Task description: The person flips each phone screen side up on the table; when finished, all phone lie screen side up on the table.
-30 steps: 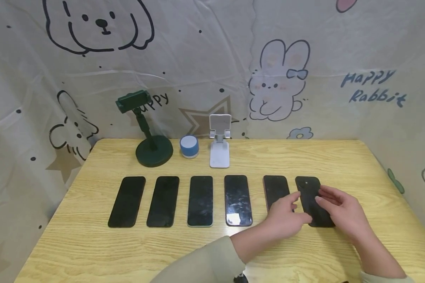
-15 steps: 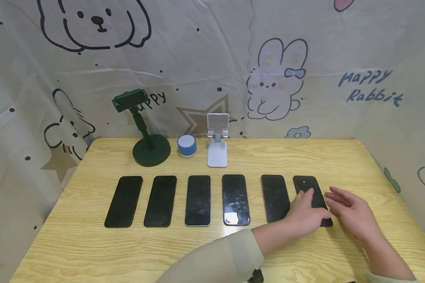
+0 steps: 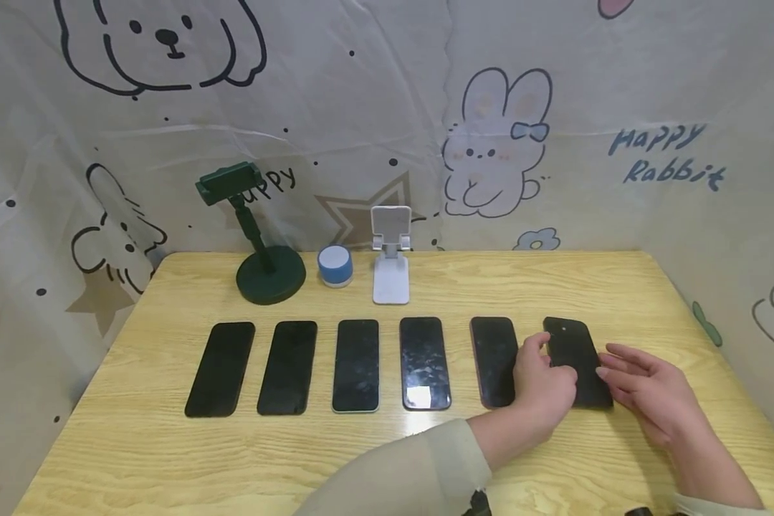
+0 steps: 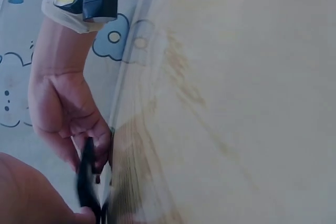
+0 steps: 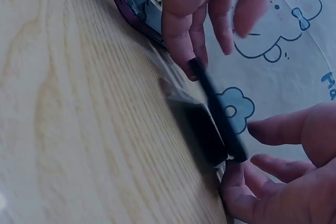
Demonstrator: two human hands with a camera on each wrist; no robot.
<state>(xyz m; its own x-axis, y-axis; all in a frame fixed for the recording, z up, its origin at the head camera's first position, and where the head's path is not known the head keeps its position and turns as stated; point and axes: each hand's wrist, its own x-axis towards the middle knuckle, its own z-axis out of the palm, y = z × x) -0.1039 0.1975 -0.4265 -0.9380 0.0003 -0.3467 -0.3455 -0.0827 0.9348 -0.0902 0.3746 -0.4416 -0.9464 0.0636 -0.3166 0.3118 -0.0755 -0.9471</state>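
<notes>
At the right end of a row of phones, a black smartphone [image 3: 579, 364] shows its back, with a small camera spot near the top. In the right wrist view this smartphone [image 5: 218, 111] is tilted, one long side raised over the table above its dark reflection. My left hand [image 3: 542, 387] pinches its left edge with the thumb and fingers. From the other side my right hand [image 3: 651, 390] holds the right edge, fingers curled, some of them under it in the right wrist view. Left of my left hand lies a smartphone with a reddish rim [image 3: 494, 362].
Several other phones lie screen up in the row, among them a phone with a bright reflection [image 3: 424, 363] and a black phone [image 3: 221, 369] at the left end. Behind stand a dark green phone stand [image 3: 271, 276], a blue and white cylinder [image 3: 335, 266] and a white folding stand [image 3: 391, 279].
My left hand has drawn back from across the black smartphone to its left edge. The phone has shifted slightly right and one side has come up; my right hand has closed in on its right edge.
</notes>
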